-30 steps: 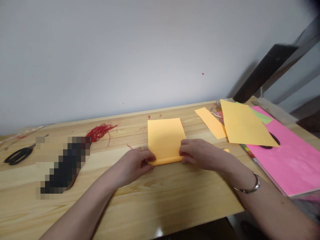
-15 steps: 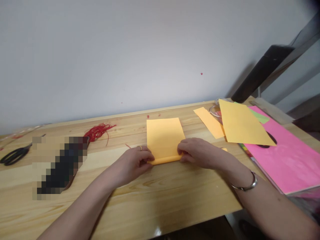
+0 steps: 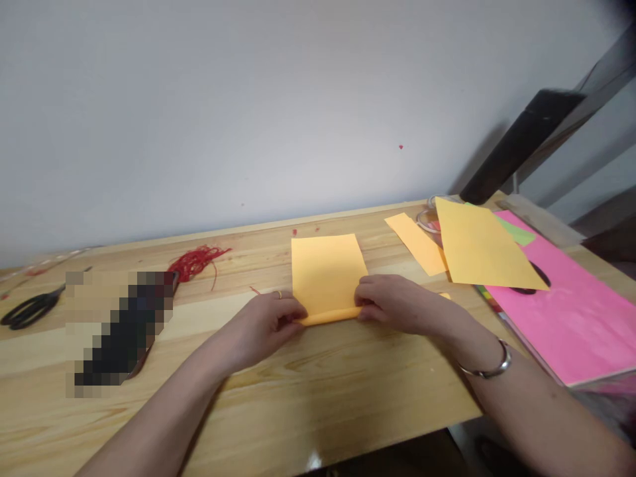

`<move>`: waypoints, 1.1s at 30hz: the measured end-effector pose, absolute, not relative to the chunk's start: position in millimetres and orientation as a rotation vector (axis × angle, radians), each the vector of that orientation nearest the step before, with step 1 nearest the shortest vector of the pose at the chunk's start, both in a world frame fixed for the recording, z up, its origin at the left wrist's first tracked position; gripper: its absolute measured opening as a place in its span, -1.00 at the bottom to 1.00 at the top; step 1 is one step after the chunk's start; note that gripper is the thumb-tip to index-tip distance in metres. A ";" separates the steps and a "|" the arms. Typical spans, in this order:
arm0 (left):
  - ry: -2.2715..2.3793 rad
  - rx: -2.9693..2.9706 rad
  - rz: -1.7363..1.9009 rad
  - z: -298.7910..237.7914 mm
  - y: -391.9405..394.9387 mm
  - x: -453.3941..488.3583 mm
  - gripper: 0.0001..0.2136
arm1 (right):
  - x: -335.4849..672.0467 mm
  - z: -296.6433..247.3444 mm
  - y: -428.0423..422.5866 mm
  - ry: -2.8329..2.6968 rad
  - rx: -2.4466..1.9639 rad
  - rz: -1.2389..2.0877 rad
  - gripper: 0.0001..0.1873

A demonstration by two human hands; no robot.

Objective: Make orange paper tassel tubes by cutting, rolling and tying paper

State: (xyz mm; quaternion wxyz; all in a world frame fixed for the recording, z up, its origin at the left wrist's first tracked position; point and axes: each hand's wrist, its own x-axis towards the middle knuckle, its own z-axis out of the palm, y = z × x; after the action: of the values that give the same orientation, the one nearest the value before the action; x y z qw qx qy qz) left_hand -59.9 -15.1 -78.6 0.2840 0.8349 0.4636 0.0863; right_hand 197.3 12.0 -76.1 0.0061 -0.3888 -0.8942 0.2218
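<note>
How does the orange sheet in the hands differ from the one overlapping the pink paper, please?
The held orange sheet is folded at its near edge, pinched by left hand and right hand; the loose orange sheet lies unfolded, untouched. The held one sits square, the loose one askew. Both are orange.

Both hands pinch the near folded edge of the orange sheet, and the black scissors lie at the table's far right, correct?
No: the head view shows the black scissors at the far left of the table. The left hand and right hand pinch the orange sheet at its near fold.
</note>
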 end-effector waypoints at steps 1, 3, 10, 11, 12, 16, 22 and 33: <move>1.250 2.228 0.228 -79.0 -15.0 -59.9 -0.86 | 197.4 -76.4 12.1 -2.785 -1.223 0.700 -0.93; 1.261 2.228 0.227 -79.2 -15.1 -59.9 -0.86 | 197.4 -76.8 12.4 -2.769 -1.220 0.698 -0.93; 1.246 2.261 0.215 -76.7 -16.2 -59.4 -0.84 | 198.4 -77.9 13.9 -2.761 -1.189 0.704 -0.91; 1.245 2.263 0.214 -76.7 -16.1 -59.4 -0.84 | 198.7 -78.4 14.1 -2.755 -1.194 0.710 -0.91; 1.244 2.267 0.216 -76.7 -16.0 -59.4 -0.84 | 198.9 -78.9 14.3 -2.747 -1.201 0.716 -0.92; 1.243 2.276 0.221 -77.7 -15.7 -59.1 -0.84 | 199.0 -80.1 15.0 -2.714 -1.214 0.726 -0.93; 1.253 2.289 0.248 -76.9 -16.7 -56.9 -0.82 | 199.4 -79.7 14.6 -2.702 -1.207 0.732 -0.90; 1.213 2.319 0.281 -81.1 -15.1 -59.3 -0.79 | 197.6 -80.8 15.9 -2.692 -1.203 0.746 -0.90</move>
State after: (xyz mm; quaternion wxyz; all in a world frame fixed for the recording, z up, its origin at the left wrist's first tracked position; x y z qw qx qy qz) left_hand -59.3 -15.1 -81.1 0.2518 0.8526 0.4460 0.1032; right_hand 197.6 15.9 -80.8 0.0502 -0.3951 -0.8840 0.2449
